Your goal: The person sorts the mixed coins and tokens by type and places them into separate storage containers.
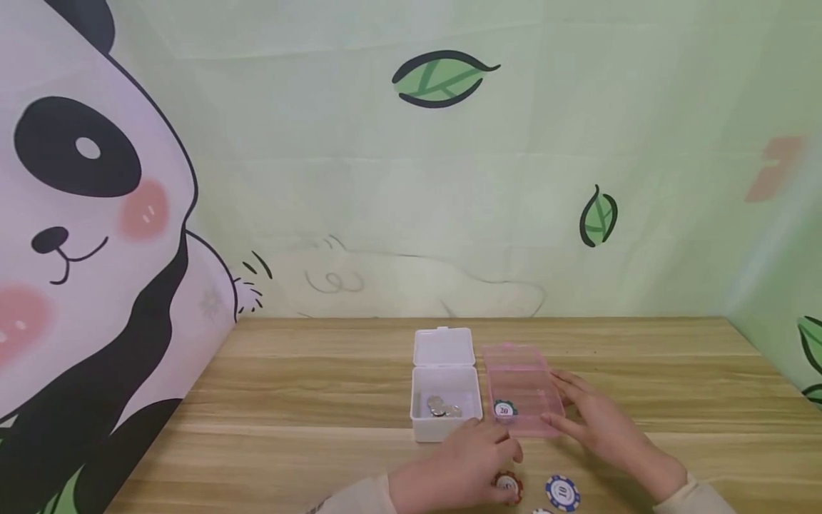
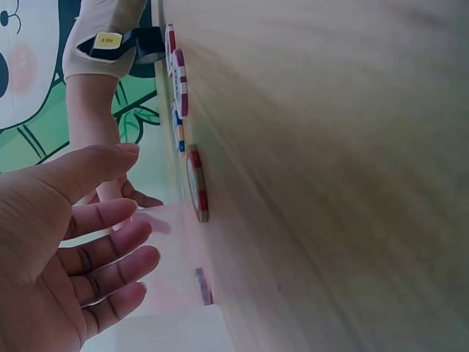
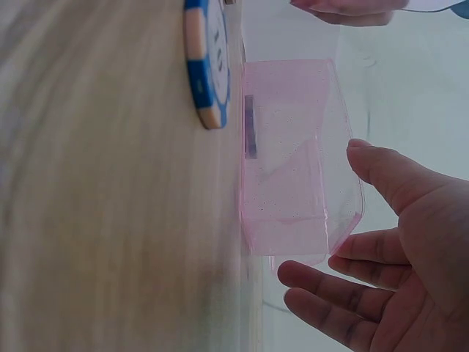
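My left hand [image 1: 464,460] hovers low over a red-and-white poker chip [image 1: 516,485] on the table, thumb and fingers apart. In the left wrist view, nothing lies between the fingers. Against the right side of a clear pink plastic box [image 1: 523,378] rests my right hand [image 1: 606,421]. Its thumb and index finger touch near the rim, while the other fingers stay extended. A green-edged chip [image 1: 504,410] marked 20 lies in the pink box's near left corner. Near the right hand, a blue-and-white chip [image 1: 562,492] marked 10 is flat on the table.
Left of the pink box stands a white box [image 1: 427,430], lid [image 1: 443,348] tipped back, with several silver coins [image 1: 438,408] inside. More chips show in the left wrist view, such as a dark red one [image 2: 180,83]. A printed cloth wall [image 1: 359,178] rises behind the wooden table [image 1: 308,392].
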A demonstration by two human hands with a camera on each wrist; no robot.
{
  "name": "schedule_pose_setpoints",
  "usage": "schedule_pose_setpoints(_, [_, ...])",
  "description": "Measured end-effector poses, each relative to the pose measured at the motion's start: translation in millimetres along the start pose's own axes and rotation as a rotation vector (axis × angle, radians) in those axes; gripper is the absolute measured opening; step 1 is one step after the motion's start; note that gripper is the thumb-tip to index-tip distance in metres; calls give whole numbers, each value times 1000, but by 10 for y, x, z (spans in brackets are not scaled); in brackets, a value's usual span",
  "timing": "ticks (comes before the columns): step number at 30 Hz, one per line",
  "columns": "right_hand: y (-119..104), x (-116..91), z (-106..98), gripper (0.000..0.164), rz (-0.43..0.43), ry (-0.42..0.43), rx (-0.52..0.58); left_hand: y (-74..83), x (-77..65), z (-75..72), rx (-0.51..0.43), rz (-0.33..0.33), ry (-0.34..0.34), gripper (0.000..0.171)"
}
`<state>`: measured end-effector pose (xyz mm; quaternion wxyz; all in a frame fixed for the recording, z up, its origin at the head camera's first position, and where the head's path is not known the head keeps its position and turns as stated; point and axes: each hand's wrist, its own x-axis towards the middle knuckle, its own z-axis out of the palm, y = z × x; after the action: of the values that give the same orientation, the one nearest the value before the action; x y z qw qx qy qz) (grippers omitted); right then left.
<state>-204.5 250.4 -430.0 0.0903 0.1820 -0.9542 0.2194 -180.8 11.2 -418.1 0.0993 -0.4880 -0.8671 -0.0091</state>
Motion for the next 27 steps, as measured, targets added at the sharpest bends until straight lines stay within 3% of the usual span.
schedule_pose_setpoints(7, [1, -2, 4, 65, -7, 6, 7, 9, -30, 60, -59, -2, -53, 28])
schedule_pose_setpoints(18, [13, -5, 15, 65, -17, 17, 1, 16, -27, 139, -99, -60, -98, 22])
schedule_pose_setpoints(27, [23, 0, 19, 67, -10, 7, 7, 0, -7, 200, -36, -42, -62, 21])
